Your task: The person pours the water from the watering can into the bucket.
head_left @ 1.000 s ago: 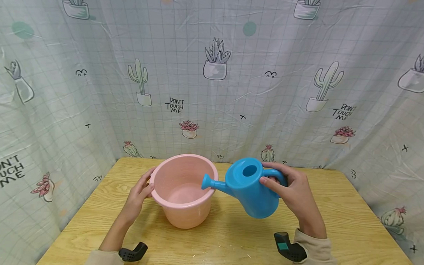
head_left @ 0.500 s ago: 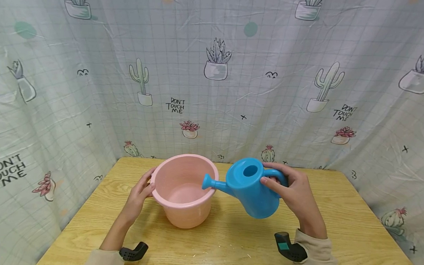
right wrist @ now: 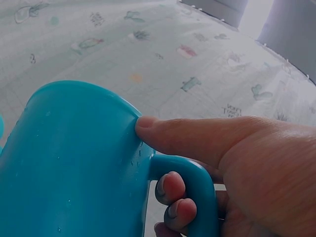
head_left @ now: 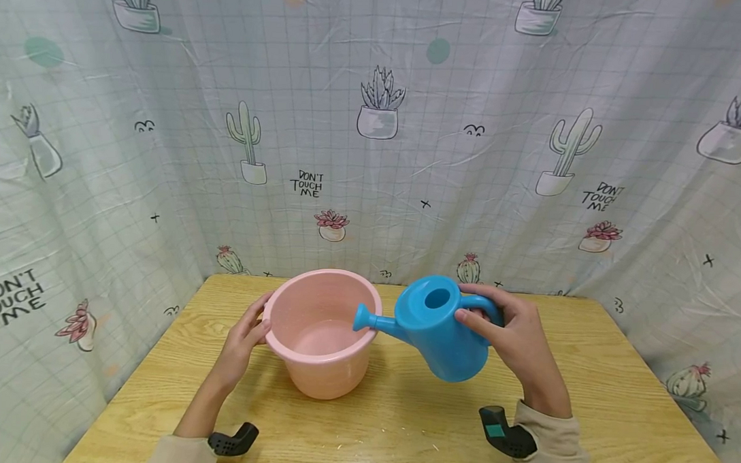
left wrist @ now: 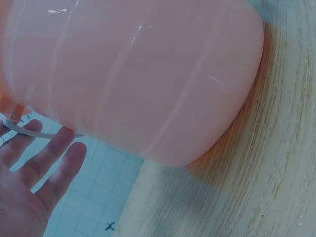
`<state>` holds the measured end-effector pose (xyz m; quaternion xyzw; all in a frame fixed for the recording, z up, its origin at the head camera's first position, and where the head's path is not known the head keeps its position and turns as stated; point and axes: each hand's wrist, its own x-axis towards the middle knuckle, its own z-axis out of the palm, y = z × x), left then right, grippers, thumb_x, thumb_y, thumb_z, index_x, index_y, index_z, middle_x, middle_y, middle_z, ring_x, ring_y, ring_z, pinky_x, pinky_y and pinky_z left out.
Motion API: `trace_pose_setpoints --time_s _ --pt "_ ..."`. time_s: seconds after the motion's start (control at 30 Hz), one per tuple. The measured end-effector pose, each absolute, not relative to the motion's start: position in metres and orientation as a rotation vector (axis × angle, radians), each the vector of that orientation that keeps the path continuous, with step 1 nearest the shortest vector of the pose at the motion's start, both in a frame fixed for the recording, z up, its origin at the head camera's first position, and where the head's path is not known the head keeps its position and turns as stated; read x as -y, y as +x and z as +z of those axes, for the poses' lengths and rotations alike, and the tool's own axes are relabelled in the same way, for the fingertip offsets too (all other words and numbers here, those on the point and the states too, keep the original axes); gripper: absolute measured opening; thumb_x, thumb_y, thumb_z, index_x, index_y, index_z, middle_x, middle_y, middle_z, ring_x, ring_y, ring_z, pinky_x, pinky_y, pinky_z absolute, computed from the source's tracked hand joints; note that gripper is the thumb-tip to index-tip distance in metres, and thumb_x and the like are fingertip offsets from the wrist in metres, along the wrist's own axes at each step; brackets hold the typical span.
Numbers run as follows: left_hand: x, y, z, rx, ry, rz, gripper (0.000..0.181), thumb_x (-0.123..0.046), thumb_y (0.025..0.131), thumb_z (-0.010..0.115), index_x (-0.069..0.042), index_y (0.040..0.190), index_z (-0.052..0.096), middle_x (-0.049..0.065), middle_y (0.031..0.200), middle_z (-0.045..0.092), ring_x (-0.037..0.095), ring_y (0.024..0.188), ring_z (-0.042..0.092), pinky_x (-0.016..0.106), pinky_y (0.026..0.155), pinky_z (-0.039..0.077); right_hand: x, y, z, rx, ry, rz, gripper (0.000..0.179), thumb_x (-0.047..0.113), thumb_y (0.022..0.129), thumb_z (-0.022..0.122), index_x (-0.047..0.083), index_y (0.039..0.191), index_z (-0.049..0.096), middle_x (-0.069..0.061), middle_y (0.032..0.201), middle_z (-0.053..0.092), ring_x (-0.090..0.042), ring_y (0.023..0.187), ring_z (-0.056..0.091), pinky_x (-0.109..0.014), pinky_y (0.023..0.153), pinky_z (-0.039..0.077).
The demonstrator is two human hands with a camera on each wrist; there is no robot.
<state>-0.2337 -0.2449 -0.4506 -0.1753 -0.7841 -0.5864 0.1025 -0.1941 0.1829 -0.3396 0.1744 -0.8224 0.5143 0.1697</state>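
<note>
A pink plastic bucket (head_left: 325, 376) stands on the table, its opening facing up. My left hand (head_left: 244, 336) rests against its left side by the rim; in the left wrist view, relaxed fingers (left wrist: 52, 165) touch the outside near a thin pale handle (left wrist: 37, 132). My right hand (head_left: 514, 328) grips the handle (right wrist: 200, 185) of a blue watering can (head_left: 443, 343), thumb pressed on the can's upper edge. The can tilts left, and its spout (head_left: 373, 320) reaches over the bucket's right rim. Droplets dot the can's wall in the right wrist view. I cannot make out any water flowing.
The wooden table (head_left: 585, 402) extends to both sides and ends at a hanging curtain (head_left: 434, 159) printed with potted plants. Small wet spots show near the front. Black wrist devices (head_left: 233, 440) sit at both cuffs.
Almost nothing differs. The hands, bucket and watering can hold their places, and only a slight shift of the head view shows.
</note>
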Motion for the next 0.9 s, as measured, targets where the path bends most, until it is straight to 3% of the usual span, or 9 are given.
trace_pose_setpoints --time_s 0.23,0.47,0.67,0.9 --pt "0.2455 -0.2336 -0.4508 2.318 -0.517 -1.719 0.051 -0.016 0.103 0.038 -0.016 0.153 0.028 0.015 0.156 0.030 0.001 0.121 0.052 0.019 0.085 0.050 -0.1824 -0.1939 -0.3387 2.349 0.482 1.467 0.038 0.015 0.089 0.070 0.010 0.126 0.064 -0.013 0.120 0.066 0.000 0.099 0.062 -0.023 0.085 0.051" --pt "0.2452 -0.2337 -0.4507 2.305 -0.533 -1.725 0.052 -0.015 0.103 0.039 -0.013 0.153 0.027 0.017 0.154 0.032 0.004 0.119 0.054 0.019 0.085 0.051 -0.1823 -0.1941 -0.3395 2.352 0.482 1.467 0.038 0.015 0.089 0.069 0.010 0.127 0.064 -0.012 0.122 0.066 0.002 0.100 0.062 -0.033 0.087 0.051" --pt "0.2449 -0.2340 -0.4508 2.302 -0.537 -1.733 0.052 -0.015 0.103 0.039 -0.011 0.154 0.026 0.017 0.155 0.032 0.005 0.118 0.054 0.019 0.084 0.051 -0.1822 -0.1945 -0.3392 2.352 0.476 1.469 0.039 0.015 0.089 0.069 0.009 0.127 0.063 -0.012 0.122 0.066 0.001 0.100 0.062 -0.026 0.086 0.051" --pt "0.2454 -0.2342 -0.4513 2.308 -0.533 -1.727 0.052 -0.015 0.103 0.038 -0.015 0.154 0.027 0.017 0.155 0.031 0.004 0.118 0.054 0.019 0.084 0.051 -0.1822 -0.1947 -0.3390 2.354 0.472 1.466 0.038 0.016 0.089 0.069 0.010 0.127 0.064 -0.013 0.121 0.067 0.001 0.100 0.062 -0.026 0.085 0.051"
